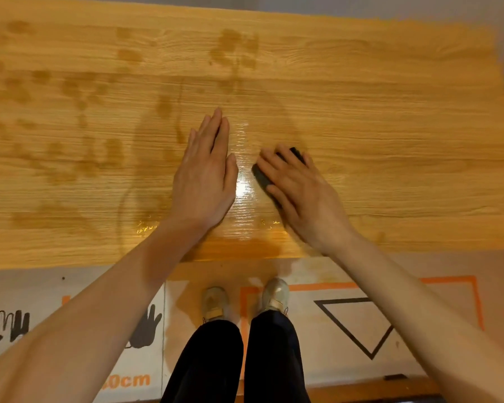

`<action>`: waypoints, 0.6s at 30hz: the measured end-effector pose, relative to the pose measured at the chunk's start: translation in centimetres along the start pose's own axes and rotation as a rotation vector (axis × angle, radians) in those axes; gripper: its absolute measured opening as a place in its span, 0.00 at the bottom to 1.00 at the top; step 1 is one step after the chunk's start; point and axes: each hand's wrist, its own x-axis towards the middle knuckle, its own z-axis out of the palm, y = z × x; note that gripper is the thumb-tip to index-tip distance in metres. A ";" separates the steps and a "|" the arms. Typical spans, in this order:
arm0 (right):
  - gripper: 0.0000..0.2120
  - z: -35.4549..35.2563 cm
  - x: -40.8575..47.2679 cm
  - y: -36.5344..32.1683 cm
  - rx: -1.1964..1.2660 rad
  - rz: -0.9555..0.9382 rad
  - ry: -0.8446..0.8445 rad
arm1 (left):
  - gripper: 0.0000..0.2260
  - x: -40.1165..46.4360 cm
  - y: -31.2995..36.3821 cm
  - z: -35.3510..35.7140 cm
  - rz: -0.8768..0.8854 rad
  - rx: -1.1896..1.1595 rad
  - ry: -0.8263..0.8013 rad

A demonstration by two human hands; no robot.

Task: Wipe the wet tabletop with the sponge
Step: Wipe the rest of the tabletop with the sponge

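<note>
The right hand (297,187) presses a dark sponge (262,176) flat on the wet wooden surface (390,126), fingers curled over its soft, light, squashy top, while the left hand (207,173) rests flat, fingers together, just beside it.

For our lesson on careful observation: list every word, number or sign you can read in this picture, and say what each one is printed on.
"0cm" in orange, on the white floor sheet near the left arm; whatever character comes before it is hidden by the arm.
Signs without words on the floor covering: black hand silhouettes, a black triangle outline and an orange rectangle outline.
Nothing is written on the tabletop or the sponge.
</note>
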 end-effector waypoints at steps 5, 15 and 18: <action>0.22 -2.9 -2.1 5.9 -0.034 0.648 0.285 | 0.25 -3.2 -1.1 -1.1 0.042 0.022 -0.025; 0.21 3.1 -1.6 -5.6 -0.060 0.232 0.145 | 0.26 -5.6 -1.4 -0.8 0.047 0.075 -0.059; 0.22 -0.2 -5.1 0.2 -0.073 0.483 0.217 | 0.26 -5.7 -1.4 -0.9 0.056 0.090 -0.051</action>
